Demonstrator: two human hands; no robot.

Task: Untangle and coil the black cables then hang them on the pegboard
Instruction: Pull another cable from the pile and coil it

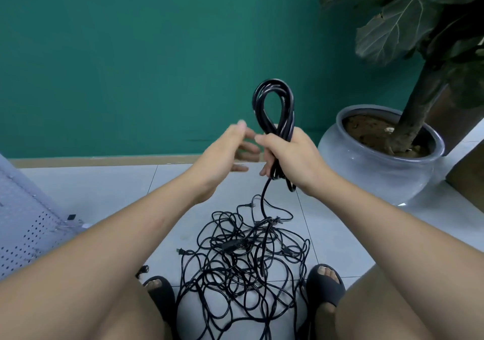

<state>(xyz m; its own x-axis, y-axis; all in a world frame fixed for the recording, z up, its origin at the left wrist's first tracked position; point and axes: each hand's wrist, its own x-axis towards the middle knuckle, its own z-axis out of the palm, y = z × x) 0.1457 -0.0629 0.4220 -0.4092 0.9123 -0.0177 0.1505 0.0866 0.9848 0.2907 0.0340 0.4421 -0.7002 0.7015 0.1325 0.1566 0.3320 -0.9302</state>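
– Black cables point(243, 261): where, and which step?
– Mostly a thin, matte tangle on the floor tiles point(91, 182). Coiling step: right hand point(290, 156) fingers clench a thicker, glossy coil point(273, 104), its tail hanging down into the tangle. Left hand point(225, 151) released, blurred. Next, I judge: feed in the tail, then hang on the perforated pegboard point(26, 224).
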